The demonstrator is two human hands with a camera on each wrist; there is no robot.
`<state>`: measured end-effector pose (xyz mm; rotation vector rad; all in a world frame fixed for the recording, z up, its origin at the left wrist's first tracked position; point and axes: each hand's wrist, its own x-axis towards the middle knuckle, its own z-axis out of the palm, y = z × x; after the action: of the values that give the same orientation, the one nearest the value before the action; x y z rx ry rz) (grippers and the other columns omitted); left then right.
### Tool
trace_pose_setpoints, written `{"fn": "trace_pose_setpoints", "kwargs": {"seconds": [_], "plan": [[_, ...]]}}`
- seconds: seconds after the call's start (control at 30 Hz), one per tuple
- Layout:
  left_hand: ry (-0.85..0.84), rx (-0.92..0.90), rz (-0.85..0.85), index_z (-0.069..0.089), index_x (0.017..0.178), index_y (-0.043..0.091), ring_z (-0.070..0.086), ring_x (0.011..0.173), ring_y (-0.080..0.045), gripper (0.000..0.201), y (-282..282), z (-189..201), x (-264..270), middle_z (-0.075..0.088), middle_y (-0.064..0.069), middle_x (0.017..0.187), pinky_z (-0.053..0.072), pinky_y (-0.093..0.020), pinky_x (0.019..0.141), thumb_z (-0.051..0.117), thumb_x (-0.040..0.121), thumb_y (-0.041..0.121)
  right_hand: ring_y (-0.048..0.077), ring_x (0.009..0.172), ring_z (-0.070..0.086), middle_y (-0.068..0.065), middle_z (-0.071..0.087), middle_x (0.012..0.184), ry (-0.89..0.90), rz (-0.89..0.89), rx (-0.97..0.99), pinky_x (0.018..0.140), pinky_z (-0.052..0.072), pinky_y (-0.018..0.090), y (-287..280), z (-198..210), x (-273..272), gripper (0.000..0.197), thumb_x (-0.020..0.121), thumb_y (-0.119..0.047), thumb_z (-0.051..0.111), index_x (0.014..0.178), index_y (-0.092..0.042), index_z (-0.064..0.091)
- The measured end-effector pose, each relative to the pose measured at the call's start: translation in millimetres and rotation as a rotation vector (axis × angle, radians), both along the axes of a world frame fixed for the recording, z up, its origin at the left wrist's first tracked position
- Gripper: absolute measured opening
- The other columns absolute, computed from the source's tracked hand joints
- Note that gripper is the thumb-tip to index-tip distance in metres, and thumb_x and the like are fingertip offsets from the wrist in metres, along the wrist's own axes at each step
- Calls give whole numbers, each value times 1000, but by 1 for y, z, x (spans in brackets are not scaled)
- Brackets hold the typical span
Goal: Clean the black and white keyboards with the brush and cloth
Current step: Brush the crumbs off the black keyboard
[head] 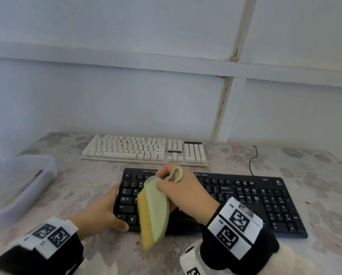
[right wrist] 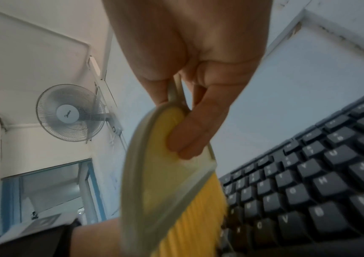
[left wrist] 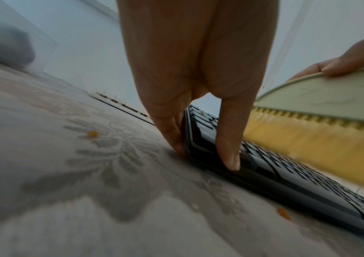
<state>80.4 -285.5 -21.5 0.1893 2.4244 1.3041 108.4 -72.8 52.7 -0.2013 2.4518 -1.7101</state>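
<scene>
The black keyboard (head: 235,197) lies near me on the flowered tablecloth, and the white keyboard (head: 144,149) sits behind it by the wall, speckled with orange crumbs. My right hand (head: 184,193) grips the pale green brush (head: 156,211) by its looped handle, yellow bristles (right wrist: 190,217) over the keyboard's left half. In the right wrist view the brush (right wrist: 154,173) is blurred above the black keys (right wrist: 319,182). My left hand (head: 104,213) holds the keyboard's left end, thumb (left wrist: 229,147) on top and fingers (left wrist: 172,132) against its side. No cloth is in view.
A translucent plastic tub (head: 21,185) stands at the table's left edge. A black cable (head: 252,161) runs behind the black keyboard. Orange crumbs (left wrist: 93,134) lie on the tablecloth (head: 324,167). A white panelled wall rises right behind the white keyboard.
</scene>
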Motion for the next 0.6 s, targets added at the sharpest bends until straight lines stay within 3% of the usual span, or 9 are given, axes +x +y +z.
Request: {"fn": "trace_pose_setpoints", "kwargs": {"seconds": [0.1, 0.17, 0.3, 0.4, 0.53, 0.6], "plan": [[7, -4, -4, 31, 121, 49, 60, 105, -8, 95, 0, -1, -1, 62, 12, 114, 51, -35, 92, 79, 49, 7, 41, 88, 65, 24, 65, 99, 106, -122, -80, 68, 56, 55, -3, -1, -10, 14, 92, -14, 51, 102, -25, 51], [11, -7, -7, 32, 118, 51, 60, 105, -8, 94, 0, -1, -1, 62, 13, 113, 51, -34, 91, 79, 53, 2, 44, 89, 63, 24, 65, 98, 129, -141, -78, 67, 53, 59, -7, -8, -10, 17, 93, -17, 50, 96, -33, 48], [17, -11, -8, 32, 119, 50, 62, 101, -6, 95, -1, -3, -2, 64, 11, 110, 52, -34, 89, 79, 55, -1, 34, 79, 66, 17, 65, 92, 66, -74, -36, 69, 55, 55, -13, -20, 3, 10, 91, -18, 49, 96, -27, 48], [16, 11, 0, 34, 120, 46, 64, 94, -5, 93, 0, -4, -2, 65, 7, 106, 53, -27, 78, 77, 58, -9, 22, 70, 59, 11, 59, 84, -1, 31, 6, 71, 58, 50, -12, -19, 10, 11, 88, -18, 49, 99, -19, 49], [9, 1, -10, 33, 123, 43, 61, 100, -7, 94, 0, -3, -2, 63, 8, 110, 53, -29, 82, 78, 57, -5, 25, 76, 65, 11, 63, 88, -10, 39, -14, 68, 60, 42, -8, -8, 4, 12, 88, -16, 53, 99, -13, 55], [8, -11, -5, 32, 124, 44, 61, 103, -9, 95, -1, -4, -3, 63, 10, 112, 52, -34, 88, 79, 55, 0, 33, 81, 67, 16, 66, 93, 77, -29, -56, 67, 59, 47, -9, -6, -5, 12, 91, -17, 52, 103, -20, 53]]}}
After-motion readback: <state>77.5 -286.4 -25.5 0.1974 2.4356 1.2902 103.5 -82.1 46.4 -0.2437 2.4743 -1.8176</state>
